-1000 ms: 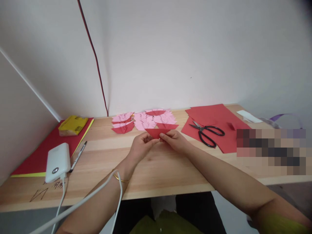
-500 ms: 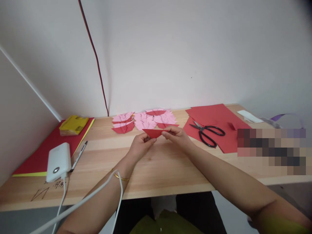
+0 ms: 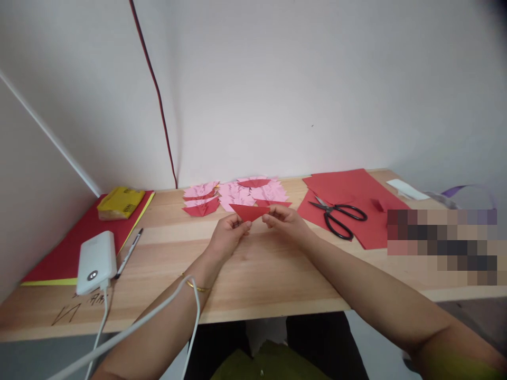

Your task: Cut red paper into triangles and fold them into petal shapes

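Observation:
A folded red paper triangle, its long edge up and its point down, is held a little above the table between both hands. My left hand pinches its left side with thumb and fingers. On the other side, my right hand grips the right corner, and the fingers hide that corner. Just beyond the hands lie several pink folded papers with fringed edges. Red folded pieces rest among them.
Black-handled scissors lie on red paper sheets at the right. On the left are a white power bank with a cable, a pen, and a yellow packet on red paper. A white cable crosses my left forearm.
The red paper triangle has tipped so that more of its face shows. My left fingers have shifted slightly on it, and both hands still hold it.

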A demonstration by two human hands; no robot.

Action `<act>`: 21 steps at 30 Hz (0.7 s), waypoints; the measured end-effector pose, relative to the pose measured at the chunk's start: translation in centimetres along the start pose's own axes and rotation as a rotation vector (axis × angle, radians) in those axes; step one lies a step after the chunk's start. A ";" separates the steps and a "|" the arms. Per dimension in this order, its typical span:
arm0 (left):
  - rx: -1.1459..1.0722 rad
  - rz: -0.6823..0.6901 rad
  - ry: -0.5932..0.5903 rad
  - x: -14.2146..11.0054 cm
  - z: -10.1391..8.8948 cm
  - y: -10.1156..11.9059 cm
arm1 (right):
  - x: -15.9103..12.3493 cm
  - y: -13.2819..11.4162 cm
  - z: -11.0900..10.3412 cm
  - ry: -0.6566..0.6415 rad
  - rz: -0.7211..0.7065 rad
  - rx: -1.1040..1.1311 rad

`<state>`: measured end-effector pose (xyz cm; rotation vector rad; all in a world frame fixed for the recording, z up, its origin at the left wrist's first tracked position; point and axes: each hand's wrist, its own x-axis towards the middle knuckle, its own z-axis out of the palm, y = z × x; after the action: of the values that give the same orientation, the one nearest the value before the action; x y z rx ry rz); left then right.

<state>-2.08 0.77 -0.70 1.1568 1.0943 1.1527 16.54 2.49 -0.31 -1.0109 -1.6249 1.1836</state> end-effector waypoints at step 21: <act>0.032 0.018 -0.090 -0.3 0.4 -0.1 | -0.2 -0.2 1.0 -0.151 -0.092 0.174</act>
<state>-1.67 0.45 -0.74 1.2340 1.0383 1.0903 15.68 2.02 -0.37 -0.7453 -1.6332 1.3395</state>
